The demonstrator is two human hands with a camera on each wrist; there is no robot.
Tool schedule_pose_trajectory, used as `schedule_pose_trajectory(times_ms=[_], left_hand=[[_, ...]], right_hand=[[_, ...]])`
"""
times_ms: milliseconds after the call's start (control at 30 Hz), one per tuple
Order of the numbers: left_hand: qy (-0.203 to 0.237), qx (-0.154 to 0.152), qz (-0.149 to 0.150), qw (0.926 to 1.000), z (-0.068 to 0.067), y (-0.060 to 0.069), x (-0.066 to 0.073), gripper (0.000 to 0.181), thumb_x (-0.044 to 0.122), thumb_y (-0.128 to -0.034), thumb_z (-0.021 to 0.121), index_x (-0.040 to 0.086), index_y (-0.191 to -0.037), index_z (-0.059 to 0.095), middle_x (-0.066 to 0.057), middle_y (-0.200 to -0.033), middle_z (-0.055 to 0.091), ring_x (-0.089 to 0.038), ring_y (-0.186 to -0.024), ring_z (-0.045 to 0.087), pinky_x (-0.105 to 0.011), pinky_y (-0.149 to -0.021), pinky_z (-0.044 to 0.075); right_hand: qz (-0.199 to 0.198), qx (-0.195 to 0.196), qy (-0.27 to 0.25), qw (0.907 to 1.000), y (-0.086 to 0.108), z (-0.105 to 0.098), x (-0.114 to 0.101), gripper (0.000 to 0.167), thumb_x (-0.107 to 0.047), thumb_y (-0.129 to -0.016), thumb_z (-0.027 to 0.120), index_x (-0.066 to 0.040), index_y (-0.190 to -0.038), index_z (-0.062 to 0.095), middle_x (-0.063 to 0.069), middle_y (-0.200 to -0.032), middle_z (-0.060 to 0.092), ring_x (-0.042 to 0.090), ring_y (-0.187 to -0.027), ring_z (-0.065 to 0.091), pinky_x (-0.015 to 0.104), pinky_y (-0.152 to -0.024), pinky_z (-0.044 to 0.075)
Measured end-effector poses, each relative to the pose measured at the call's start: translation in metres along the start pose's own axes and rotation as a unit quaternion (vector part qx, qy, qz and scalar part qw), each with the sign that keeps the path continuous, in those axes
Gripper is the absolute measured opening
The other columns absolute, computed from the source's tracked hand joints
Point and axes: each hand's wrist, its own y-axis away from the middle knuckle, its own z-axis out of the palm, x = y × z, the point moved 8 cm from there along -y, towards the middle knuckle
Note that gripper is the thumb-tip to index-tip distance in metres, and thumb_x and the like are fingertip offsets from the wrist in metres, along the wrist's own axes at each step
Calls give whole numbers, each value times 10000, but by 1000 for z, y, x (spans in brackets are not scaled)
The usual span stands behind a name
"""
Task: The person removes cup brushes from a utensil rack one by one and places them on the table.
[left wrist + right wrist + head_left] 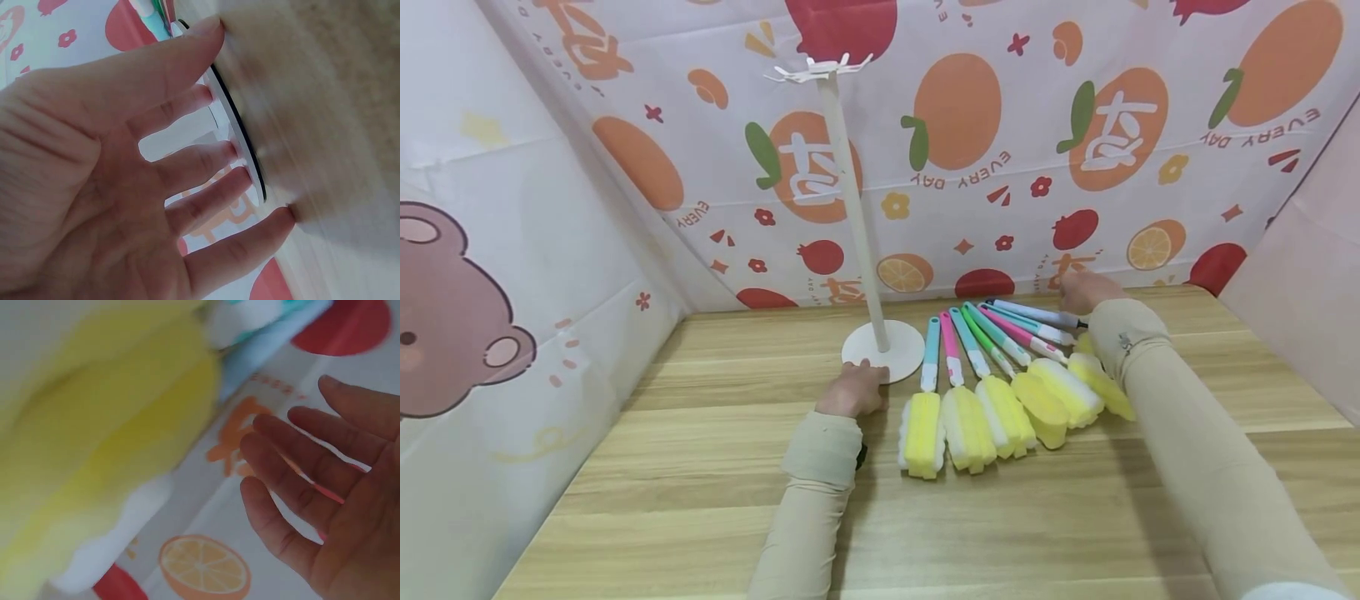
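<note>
A white stand with a ring of hooks on top rises from a round white base. My left hand rests at the base's front left edge. In the left wrist view its fingers are spread, several tips touching the base rim. Several sponge bottle brushes lie fanned out right of the stand, among them a teal-handled brush and a grey-handled brush. My right hand hovers behind the fan's right end. The right wrist view shows its fingers loosely extended, holding nothing, beside a blurred yellow sponge head.
The wooden table meets a fruit-printed cloth wall at the back. A bear-printed white cloth stands on the left, and a pale cloth on the right.
</note>
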Motion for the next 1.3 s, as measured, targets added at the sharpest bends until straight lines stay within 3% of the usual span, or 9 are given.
schedule_pose_trajectory(times_ms=[67,133,300,367,500,600,833,1033,1300], left_hand=[[0,-5,8,10000,0,0,1,469,144,-970,683,109,-1425,573,-191,-1420,491,-377,-1239,439,-523,-947,488],[-13,-3,22,10000,0,-1,1,463,144,-969,684,109,-1419,577,-188,-1400,499,-375,-1227,444,-520,-937,492],[-51,16,78,10000,0,-2,3,460,132,-964,683,106,-1411,580,-192,-1385,504,-378,-1214,448,-522,-930,493],[-65,14,102,9999,0,-2,4,463,130,-965,680,104,-1415,577,-197,-1391,502,-381,-1216,449,-525,-933,492],[-72,25,136,9999,-1,-3,5,456,129,-965,681,99,-1409,582,-201,-1381,506,-385,-1217,452,-526,-937,492],[-61,29,140,9999,-2,-3,5,450,129,-963,684,98,-1401,586,-198,-1362,512,-385,-1216,454,-524,-932,494],[-37,38,136,9999,-4,-3,2,451,114,-952,686,87,-1392,588,-208,-1350,514,-389,-1201,453,-528,-929,493],[-11,29,126,9999,-4,-4,-1,472,120,-956,682,87,-1414,575,-221,-1404,497,-396,-1218,450,-542,-951,484],[-44,63,106,9999,-6,-3,-8,437,114,-960,679,80,-1387,589,-221,-1377,506,-411,-1224,448,-552,-946,486]], right_hand=[[-127,166,-191,9996,4,-6,-2,458,-34,-990,554,136,-1405,463,330,-1387,525,445,-1123,572,558,-964,482],[-268,438,-365,9980,8,-12,-4,390,-40,-994,559,137,-1341,531,305,-1325,585,446,-1131,578,566,-956,488],[-618,1148,-580,9898,25,-28,-10,212,-64,-991,591,113,-1062,683,236,-1005,672,358,-861,578,453,-726,506],[-707,1324,-718,9861,35,-33,-11,225,-76,-1000,587,118,-1064,681,255,-1013,672,362,-855,571,460,-720,499],[-737,1683,-1046,9774,55,-39,-14,283,-97,-1018,581,123,-1183,651,311,-1154,650,432,-1010,590,552,-857,498],[-759,2054,-1340,9665,73,-41,-16,321,-109,-1017,602,122,-1237,632,321,-1183,638,464,-1081,579,595,-909,476],[-832,2994,-1736,9345,114,-38,-16,288,-71,-986,640,137,-1184,653,332,-1120,664,472,-989,636,605,-847,506],[-681,3189,-1961,9248,128,-29,-11,319,-100,-999,635,129,-1220,639,326,-1120,673,481,-965,654,609,-847,500],[-565,3391,-2027,9169,134,-26,-6,291,-104,-998,638,114,-1190,647,321,-1094,672,482,-967,640,609,-850,486]])
